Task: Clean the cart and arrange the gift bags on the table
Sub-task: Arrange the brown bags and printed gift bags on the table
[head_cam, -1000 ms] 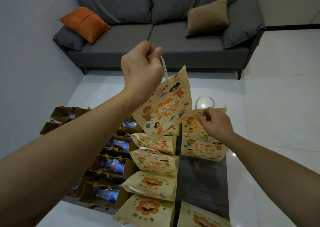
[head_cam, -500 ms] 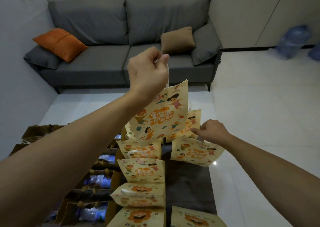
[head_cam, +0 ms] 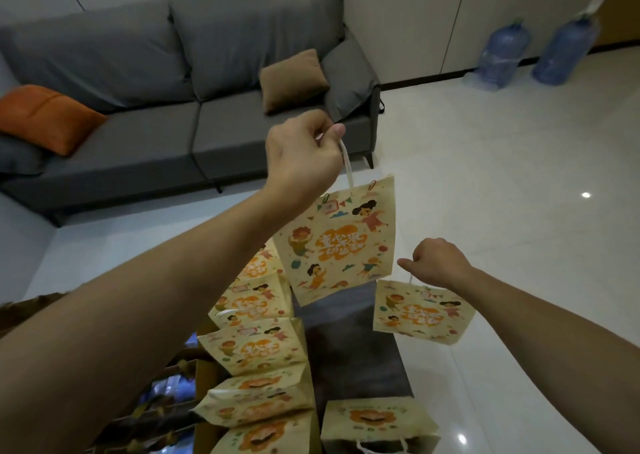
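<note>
A row of gift bags (head_cam: 256,346) is stood along the left side of the bench (head_cam: 356,360), with one bag (head_cam: 377,422) at its near right. Two bags are held above the far end: one (head_cam: 337,245) from the left hand (head_cam: 303,155), one (head_cam: 420,311) further right under the right hand (head_cam: 438,263). A sofa (head_cam: 166,114) is set behind, and two water jugs (head_cam: 502,55) far right.

Bare table strip (head_cam: 349,356) beside bag row (head_cam: 258,346)

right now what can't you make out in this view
Head view only:
- Right hand grip: its fingers curl away, hiding the handle of the lower bag.
- Brown bags: the left arm covers most; contents blurred.
- Nearest bag: cut off by the bottom edge.
- Table: far end hidden behind the raised bag.
</note>
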`<state>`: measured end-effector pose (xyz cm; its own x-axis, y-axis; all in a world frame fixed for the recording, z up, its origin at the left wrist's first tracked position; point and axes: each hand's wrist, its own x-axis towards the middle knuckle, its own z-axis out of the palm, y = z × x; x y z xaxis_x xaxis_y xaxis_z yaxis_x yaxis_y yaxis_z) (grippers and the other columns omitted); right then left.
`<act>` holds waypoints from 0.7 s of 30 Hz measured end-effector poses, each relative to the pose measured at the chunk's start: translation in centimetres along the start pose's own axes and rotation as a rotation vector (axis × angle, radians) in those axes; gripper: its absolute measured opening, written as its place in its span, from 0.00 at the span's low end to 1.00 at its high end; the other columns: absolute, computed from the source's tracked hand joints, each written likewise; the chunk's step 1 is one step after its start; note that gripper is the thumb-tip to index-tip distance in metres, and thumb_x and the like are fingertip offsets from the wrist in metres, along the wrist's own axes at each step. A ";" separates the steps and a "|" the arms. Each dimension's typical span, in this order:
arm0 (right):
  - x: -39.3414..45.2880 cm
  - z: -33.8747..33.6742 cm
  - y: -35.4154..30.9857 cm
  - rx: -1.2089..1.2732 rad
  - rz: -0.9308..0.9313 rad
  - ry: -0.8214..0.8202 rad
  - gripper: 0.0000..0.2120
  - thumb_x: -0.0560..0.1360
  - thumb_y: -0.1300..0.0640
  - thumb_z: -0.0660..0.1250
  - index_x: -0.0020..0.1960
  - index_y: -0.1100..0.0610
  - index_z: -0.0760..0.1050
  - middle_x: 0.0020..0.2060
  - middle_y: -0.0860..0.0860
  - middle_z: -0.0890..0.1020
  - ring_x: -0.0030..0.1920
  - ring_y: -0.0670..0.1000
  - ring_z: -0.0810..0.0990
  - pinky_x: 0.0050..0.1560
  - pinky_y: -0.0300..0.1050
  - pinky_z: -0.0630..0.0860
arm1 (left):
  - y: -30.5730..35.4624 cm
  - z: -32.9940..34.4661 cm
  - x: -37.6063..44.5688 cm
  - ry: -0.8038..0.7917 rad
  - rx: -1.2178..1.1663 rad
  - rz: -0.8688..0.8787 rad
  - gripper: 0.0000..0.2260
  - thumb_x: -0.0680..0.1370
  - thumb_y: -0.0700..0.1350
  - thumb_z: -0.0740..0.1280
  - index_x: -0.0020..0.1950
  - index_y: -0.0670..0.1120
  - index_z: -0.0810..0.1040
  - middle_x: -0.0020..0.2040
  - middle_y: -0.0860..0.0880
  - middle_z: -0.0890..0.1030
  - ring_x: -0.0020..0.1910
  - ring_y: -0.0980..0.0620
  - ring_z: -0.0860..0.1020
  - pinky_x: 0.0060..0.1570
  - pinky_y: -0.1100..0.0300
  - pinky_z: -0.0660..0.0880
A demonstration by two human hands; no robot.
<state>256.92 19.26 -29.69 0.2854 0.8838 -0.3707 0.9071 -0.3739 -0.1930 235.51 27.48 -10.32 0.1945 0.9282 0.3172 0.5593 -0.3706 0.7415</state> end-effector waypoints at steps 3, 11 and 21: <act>-0.4 0.4 1.6 0.001 0.007 -0.021 0.27 0.79 0.41 0.65 0.28 0.57 0.71 0.26 0.51 0.75 0.30 0.51 0.76 0.33 0.44 0.71 | -0.8 2.5 -0.6 -0.058 0.032 0.000 0.10 0.82 0.47 0.67 0.42 0.47 0.80 0.32 0.54 0.76 0.34 0.53 0.74 0.41 0.50 0.76; -1.8 1.2 3.9 0.090 -0.044 -0.063 0.28 0.80 0.46 0.66 0.25 0.56 0.63 0.22 0.51 0.66 0.27 0.52 0.69 0.30 0.44 0.64 | -4.8 8.5 -2.4 -0.241 0.127 -0.119 0.08 0.82 0.48 0.66 0.47 0.46 0.82 0.37 0.52 0.80 0.36 0.54 0.78 0.37 0.63 0.71; -1.9 2.7 1.9 0.143 -0.176 -0.053 0.28 0.80 0.45 0.64 0.25 0.56 0.62 0.21 0.51 0.65 0.26 0.53 0.67 0.31 0.44 0.64 | -13.0 10.9 -3.4 -0.424 0.272 -0.286 0.09 0.82 0.50 0.67 0.50 0.48 0.84 0.39 0.52 0.80 0.42 0.48 0.79 0.44 0.53 0.78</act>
<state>257.22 16.11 -31.78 0.1066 0.9243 -0.3665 0.8875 -0.2546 -0.3840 236.36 29.57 -27.51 0.2798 0.9431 -0.1797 0.8132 -0.1333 0.5665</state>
